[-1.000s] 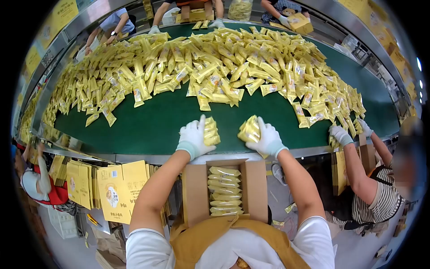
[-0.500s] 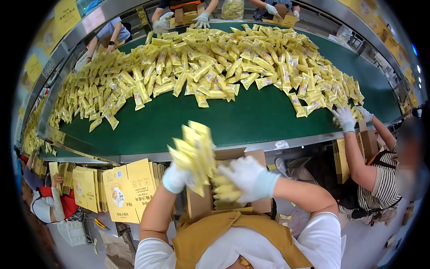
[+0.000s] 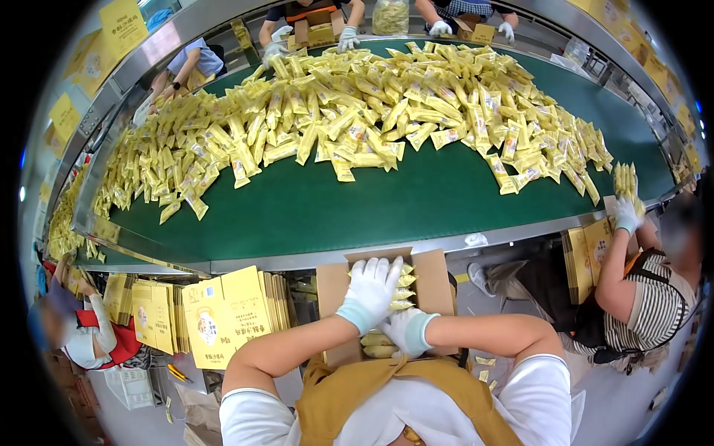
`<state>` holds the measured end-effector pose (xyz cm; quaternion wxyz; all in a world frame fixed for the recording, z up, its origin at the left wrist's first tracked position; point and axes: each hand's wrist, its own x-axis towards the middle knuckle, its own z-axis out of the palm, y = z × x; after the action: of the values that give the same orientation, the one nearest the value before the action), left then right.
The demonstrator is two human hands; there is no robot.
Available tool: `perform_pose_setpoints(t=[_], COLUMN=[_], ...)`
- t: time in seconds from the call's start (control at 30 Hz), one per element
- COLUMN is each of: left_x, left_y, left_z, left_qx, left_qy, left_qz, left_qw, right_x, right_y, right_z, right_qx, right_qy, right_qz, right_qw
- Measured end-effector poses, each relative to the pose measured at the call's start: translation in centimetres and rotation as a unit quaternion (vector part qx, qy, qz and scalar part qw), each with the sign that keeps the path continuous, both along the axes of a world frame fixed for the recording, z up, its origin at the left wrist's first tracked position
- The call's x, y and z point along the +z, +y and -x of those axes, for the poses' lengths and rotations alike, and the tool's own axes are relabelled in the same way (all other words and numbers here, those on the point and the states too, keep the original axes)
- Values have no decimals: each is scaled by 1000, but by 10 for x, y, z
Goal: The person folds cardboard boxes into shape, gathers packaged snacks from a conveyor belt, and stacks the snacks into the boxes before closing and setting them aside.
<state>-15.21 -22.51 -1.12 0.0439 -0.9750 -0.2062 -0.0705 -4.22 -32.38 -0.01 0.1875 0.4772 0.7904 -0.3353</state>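
A cardboard box (image 3: 431,279) with raised flaps stands in front of my body, against the near edge of the conveyor. Yellow snack packets (image 3: 402,293) lie in it in a stacked row, with more packets (image 3: 378,343) nearer to me. Over the far part of the box, my left hand (image 3: 372,288), in a white glove, lies on the packets with its fingers stretched out. My right hand (image 3: 409,330), also gloved, reaches into the box just below the left wrist. Its fingertips are hidden, so its grip does not show.
A green conveyor belt (image 3: 312,215) carries a large heap of yellow packets (image 3: 349,111). Folded yellow cartons (image 3: 227,316) stand at my left. A co-worker (image 3: 647,282) at the right holds packets. Other people work across the belt and at far left.
My left hand has lowered into the box from above it, where it held an upright bundle of packets. My right hand has moved down nearer my body. The right-hand co-worker has lifted packets.
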Motion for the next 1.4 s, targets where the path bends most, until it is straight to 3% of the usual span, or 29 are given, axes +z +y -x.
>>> perform_pose_setpoints(t=[0.13,0.27,0.37,0.4,0.43,0.47,0.5,0.57,0.67,0.7,0.8,0.87,0.9,0.93,0.97,1.07,1.23,1.27,1.37,1.4], left_x=[-2,11,23,70,103,117,124,112,55,36,13,1,-10,-24,-39,-37,-27,-35,-37,-39], left_y=[0,25,50,67,92,119,142,195,255,271,288,283,285,286,284,261,219,218,208,203], left_z=[-22,-31,-23,-29,-29,-20,-10,-19,-59,-72,-104,-111,-109,-106,-100,-71,-18,-5,26,34], left_qx=[33,-41,-122,-145,-169,-193,-132,-57,155,178,254,290,279,268,257,150,21,-12,91,141], left_qy=[231,339,378,430,390,271,152,44,-88,-105,-56,-12,-13,-11,-10,-29,-6,-23,-73,-102], left_qz=[142,232,246,309,409,506,608,558,296,273,195,144,129,117,105,128,166,133,265,234], left_qw=[962,911,884,836,808,796,768,827,938,940,946,946,951,956,961,980,986,991,957,956], right_x=[0,4,77,91,98,98,96,89,41,21,-15,-11,-13,-27,-37,-37,-42,-40,-47,-46], right_y=[4,11,49,57,66,80,97,144,230,260,328,333,329,324,316,282,193,177,135,125], right_z=[14,7,-45,-69,-93,-116,-134,-159,-180,-183,-177,-154,-146,-139,-140,-152,-157,-157,-163,-166], right_qx=[21,45,36,-36,-107,-168,-228,-423,-391,-378,-435,-393,-369,-347,-332,-269,-210,-195,-164,-170], right_qy=[-93,-103,57,168,278,315,347,359,193,143,121,-7,-70,-78,-68,-42,4,7,-15,9], right_qz=[20,-31,99,67,36,-34,-103,-100,-308,-346,-286,-283,-278,-361,-350,-362,-466,-488,-434,-423], right_qw=[995,993,993,983,954,934,904,826,846,847,845,875,884,862,873,892,859,851,886,890])
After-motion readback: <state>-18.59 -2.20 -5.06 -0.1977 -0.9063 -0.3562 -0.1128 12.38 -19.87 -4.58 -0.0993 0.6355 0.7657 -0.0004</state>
